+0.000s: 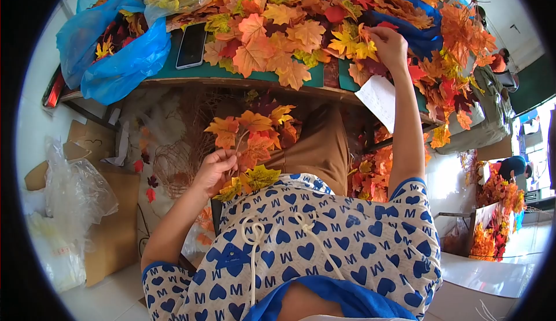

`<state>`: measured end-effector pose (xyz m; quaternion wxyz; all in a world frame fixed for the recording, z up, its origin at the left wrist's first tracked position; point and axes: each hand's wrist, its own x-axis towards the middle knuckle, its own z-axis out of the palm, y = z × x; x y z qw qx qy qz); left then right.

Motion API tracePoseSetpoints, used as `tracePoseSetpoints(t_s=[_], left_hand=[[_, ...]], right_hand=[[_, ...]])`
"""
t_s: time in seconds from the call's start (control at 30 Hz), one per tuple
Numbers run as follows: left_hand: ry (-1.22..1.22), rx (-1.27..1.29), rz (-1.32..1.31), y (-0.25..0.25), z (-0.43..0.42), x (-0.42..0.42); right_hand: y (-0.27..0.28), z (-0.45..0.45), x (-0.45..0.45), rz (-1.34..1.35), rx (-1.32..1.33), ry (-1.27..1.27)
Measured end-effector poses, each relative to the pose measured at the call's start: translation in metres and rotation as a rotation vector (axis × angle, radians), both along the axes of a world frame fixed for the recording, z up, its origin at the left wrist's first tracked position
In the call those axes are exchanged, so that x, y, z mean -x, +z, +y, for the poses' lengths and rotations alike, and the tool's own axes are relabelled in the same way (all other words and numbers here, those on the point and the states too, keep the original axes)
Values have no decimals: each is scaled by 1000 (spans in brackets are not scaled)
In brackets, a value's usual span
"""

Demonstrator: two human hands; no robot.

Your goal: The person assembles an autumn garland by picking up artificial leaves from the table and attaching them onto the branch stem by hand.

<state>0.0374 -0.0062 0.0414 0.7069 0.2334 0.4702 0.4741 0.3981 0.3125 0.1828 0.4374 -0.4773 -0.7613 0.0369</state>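
Low in front of the body, my left hand [218, 170] is closed on the stem of an artificial leaf branch [255, 138] with orange, dark red and yellow-green leaves, held over the lap. My right hand [387, 47] reaches to the pile on the table, its fingers pinched at a yellow leaf [354, 44] there. Around it lie many loose orange, red and yellow fabric leaves [278, 37]. Just below that hand, a white paper with writing [379, 99] hangs over the table's front edge.
A phone [191, 46] lies on the green table [231, 76], left of the leaves. Blue plastic bags [128, 60] stand at its left end. Cardboard [110, 222] and clear plastic [81, 188] are on the floor at left. More leaf branches [463, 43] hang at right.
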Motion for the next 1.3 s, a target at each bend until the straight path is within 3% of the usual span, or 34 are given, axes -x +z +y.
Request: tracePoseSetpoints(t_s=[0.07,0.13,0.2,0.27,0.4,0.6,0.67,0.73,0.87,0.9,0.97,1.07,1.13,1.2,1.3], left_hand=[[37,39,-39,-2,0,2],[44,63,-32,-4,2,0],[32,92,-39,-1,2,-3],[-7,91,-49,-5,1,-3],[-57,77,-42,-4,1,2],[-23,92,-21,1,2,5],[-55,87,-42,1,2,3],[-48,68,-40,-3,2,2],[-78,42,-17,-2,2,5],[-74,34,-6,-2,3,6],[-64,25,7,0,3,9],[-15,7,-30,3,4,13],[-27,0,-10,3,6,14],[-37,-2,-14,-4,4,12],[-68,15,8,-12,5,8]], right_hand=[[4,-11,-11,80,90,-66],[-2,-19,-3,45,9,131],[-11,-33,14,-158,181,393],[-26,-44,39,-508,-96,427],[-50,-23,71,-495,-117,529],[-35,-16,100,-678,-74,332],[-19,-24,123,-598,-204,389],[-8,-27,156,-348,-428,574],[-4,-9,237,-306,-424,678],[-6,4,253,-302,-430,684],[-10,32,282,-540,-235,467],[-11,69,302,-632,-106,529],[1,57,313,-697,-49,536],[4,40,327,-933,-57,342],[0,27,340,-1077,17,272]])
